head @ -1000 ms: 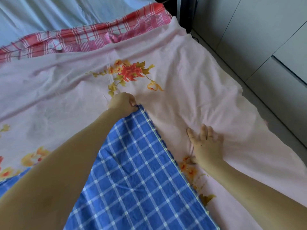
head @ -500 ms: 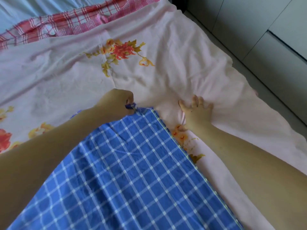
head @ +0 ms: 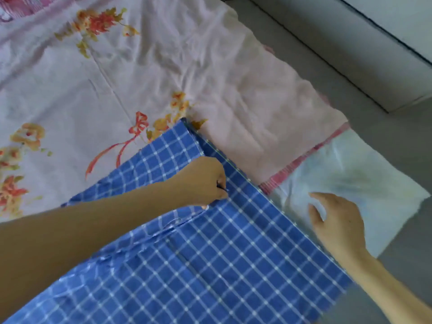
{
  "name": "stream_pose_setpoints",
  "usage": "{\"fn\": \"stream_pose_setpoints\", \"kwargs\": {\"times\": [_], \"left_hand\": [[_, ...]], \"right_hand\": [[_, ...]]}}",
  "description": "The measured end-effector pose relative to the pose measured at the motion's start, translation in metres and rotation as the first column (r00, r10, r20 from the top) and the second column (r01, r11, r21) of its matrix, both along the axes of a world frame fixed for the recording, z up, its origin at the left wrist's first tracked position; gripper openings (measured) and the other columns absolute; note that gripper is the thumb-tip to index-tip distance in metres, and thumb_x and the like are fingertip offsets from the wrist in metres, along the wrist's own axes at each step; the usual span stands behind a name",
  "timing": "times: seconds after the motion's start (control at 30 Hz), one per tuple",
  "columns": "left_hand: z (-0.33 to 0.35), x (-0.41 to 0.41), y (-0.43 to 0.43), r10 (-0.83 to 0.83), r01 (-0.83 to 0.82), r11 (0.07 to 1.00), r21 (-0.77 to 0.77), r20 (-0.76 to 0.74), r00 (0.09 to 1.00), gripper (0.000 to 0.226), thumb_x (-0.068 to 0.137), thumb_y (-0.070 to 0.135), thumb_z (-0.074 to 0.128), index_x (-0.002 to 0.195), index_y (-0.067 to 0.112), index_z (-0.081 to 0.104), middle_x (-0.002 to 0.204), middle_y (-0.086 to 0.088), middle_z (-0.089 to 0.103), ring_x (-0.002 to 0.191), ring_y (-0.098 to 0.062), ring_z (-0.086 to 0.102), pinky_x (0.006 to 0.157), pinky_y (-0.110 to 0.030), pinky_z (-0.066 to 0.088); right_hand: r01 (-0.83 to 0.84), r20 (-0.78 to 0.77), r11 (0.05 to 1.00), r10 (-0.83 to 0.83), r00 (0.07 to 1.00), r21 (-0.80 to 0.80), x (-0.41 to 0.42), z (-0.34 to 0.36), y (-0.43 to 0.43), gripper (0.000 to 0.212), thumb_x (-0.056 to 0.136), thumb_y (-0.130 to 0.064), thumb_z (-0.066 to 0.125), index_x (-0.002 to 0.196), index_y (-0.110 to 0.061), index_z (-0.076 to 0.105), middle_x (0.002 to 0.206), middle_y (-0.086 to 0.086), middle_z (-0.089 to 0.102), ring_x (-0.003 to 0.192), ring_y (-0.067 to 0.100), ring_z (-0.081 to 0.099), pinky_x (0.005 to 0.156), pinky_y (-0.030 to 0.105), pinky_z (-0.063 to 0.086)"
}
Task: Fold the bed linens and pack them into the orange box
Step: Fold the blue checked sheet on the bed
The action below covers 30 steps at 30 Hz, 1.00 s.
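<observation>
A left hand [head: 205, 183] is gripping a fold of the blue white-checked cotton sheet [head: 233, 253], no longer at its corner, as it is lying across the pink floral bedsheet [head: 117, 90]. The right hand [head: 339, 223], lifted off the pink cloth, is hovering with fingers spread. Folding is barely starting; no orange box is showing.

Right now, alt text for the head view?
A person's left hand pinches a fold of the blue checked sheet, which lies over a pink floral sheet. The open right hand is over a pale cloth beside it.
</observation>
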<state>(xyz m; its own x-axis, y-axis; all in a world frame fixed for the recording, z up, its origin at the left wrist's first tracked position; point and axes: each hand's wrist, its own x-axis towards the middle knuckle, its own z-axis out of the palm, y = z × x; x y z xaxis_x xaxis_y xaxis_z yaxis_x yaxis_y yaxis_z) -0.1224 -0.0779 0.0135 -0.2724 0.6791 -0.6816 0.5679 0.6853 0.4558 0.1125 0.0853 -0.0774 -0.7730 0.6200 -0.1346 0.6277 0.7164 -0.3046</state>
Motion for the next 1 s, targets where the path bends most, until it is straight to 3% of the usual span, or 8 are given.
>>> {"fn": "stream_pose_setpoints", "kwargs": {"times": [0.1, 0.23, 0.33, 0.43, 0.57, 0.73, 0.87, 1.0], "left_hand": [[0.015, 0.061, 0.033, 0.001, -0.003, 1.000, 0.022, 0.094, 0.996, 0.033, 0.087, 0.013, 0.057, 0.059, 0.000, 0.068, 0.052, -0.005, 0.065, 0.045, -0.002, 0.056, 0.066, -0.020, 0.049], [0.014, 0.160, 0.071, 0.027, -0.034, 0.999, 0.023, 0.282, 0.959, 0.026, 0.087, 0.009, 0.057, 0.070, -0.007, 0.070, 0.057, -0.015, 0.067, 0.041, -0.003, 0.055, 0.064, -0.025, 0.051], [-0.003, 0.231, 0.083, 0.040, -0.044, 0.999, 0.006, 0.329, 0.943, 0.024, 0.086, 0.009, 0.058, 0.072, -0.007, 0.070, 0.067, -0.024, 0.067, 0.052, -0.020, 0.061, 0.066, -0.036, 0.054], [-0.041, 0.266, 0.083, 0.057, -0.048, 0.998, -0.047, 0.222, 0.973, 0.022, 0.083, 0.009, 0.058, 0.068, -0.006, 0.065, 0.069, -0.031, 0.059, 0.055, -0.033, 0.058, 0.069, -0.046, 0.053], [-0.074, 0.286, 0.081, 0.164, -0.138, 0.979, -0.147, 0.177, 0.970, 0.022, 0.085, 0.007, 0.058, 0.067, -0.002, 0.066, 0.058, -0.018, 0.058, 0.041, -0.016, 0.057, 0.065, -0.034, 0.057], [-0.086, 0.298, 0.070, 0.293, -0.249, 0.947, -0.205, 0.224, 0.930, 0.016, 0.089, 0.008, 0.059, 0.078, 0.001, 0.067, 0.066, -0.013, 0.066, 0.054, -0.013, 0.068, 0.063, -0.025, 0.058], [-0.084, 0.304, 0.060, 0.310, -0.261, 0.940, -0.219, 0.231, 0.922, 0.015, 0.090, 0.009, 0.059, 0.081, -0.002, 0.064, 0.082, -0.029, 0.066, 0.066, -0.018, 0.071, 0.075, -0.042, 0.056], [-0.070, 0.313, 0.052, 0.288, -0.253, 0.953, -0.165, 0.242, 0.926, 0.024, 0.090, 0.008, 0.058, 0.069, -0.002, 0.052, 0.063, -0.026, 0.043, 0.053, -0.008, 0.067, 0.065, -0.038, 0.053]], "right_hand": [[0.098, 0.147, 0.988, -0.081, 0.986, -0.116, 0.083, 0.001, 0.001, 0.014, 0.085, -0.013, 0.060, 0.072, -0.010, 0.063, 0.059, 0.005, 0.060, 0.054, 0.029, 0.056, 0.051, 0.034, 0.043], [0.409, 0.295, 0.883, -0.337, 0.894, -0.229, 0.162, -0.005, -0.009, 0.013, 0.085, -0.006, 0.063, 0.094, -0.006, 0.071, 0.092, 0.012, 0.072, 0.083, 0.033, 0.066, 0.072, 0.038, 0.049], [0.630, 0.348, 0.630, -0.526, 0.776, -0.454, 0.199, -0.023, -0.014, 0.027, 0.083, 0.001, 0.061, 0.106, -0.013, 0.067, 0.102, 0.008, 0.068, 0.101, 0.027, 0.063, 0.083, 0.037, 0.044], [0.645, 0.372, 0.243, -0.651, 0.662, -0.724, 0.212, -0.055, -0.017, 0.039, 0.085, -0.008, 0.068, 0.118, -0.022, 0.054, 0.119, -0.001, 0.053, 0.118, 0.014, 0.048, 0.093, 0.028, 0.037], [0.565, 0.410, -0.043, -0.734, 0.542, -0.824, 0.221, -0.103, -0.024, 0.055, 0.082, -0.003, 0.070, 0.132, -0.011, 0.048, 0.128, 0.000, 0.051, 0.110, 0.013, 0.052, 0.081, 0.021, 0.041], [0.514, 0.394, -0.072, -0.736, 0.551, -0.855, 0.223, -0.120, -0.021, 0.027, 0.083, 0.008, 0.063, 0.094, -0.017, 0.063, 0.066, -0.014, 0.069, 0.058, -0.005, 0.062, 0.064, 0.019, 0.046], [0.530, 0.338, 0.034, -0.735, 0.588, -0.847, 0.239, -0.113, -0.012, 0.005, 0.083, -0.005, 0.068, 0.087, -0.002, 0.067, 0.071, 0.002, 0.062, 0.062, 0.005, 0.055, 0.056, 0.018, 0.040], [0.488, 0.219, 0.102, -0.801, 0.557, -0.867, 0.261, -0.072, -0.020, 0.011, 0.083, -0.002, 0.066, 0.074, -0.007, 0.063, 0.067, 0.002, 0.062, 0.059, 0.005, 0.057, 0.061, 0.020, 0.044]]}}
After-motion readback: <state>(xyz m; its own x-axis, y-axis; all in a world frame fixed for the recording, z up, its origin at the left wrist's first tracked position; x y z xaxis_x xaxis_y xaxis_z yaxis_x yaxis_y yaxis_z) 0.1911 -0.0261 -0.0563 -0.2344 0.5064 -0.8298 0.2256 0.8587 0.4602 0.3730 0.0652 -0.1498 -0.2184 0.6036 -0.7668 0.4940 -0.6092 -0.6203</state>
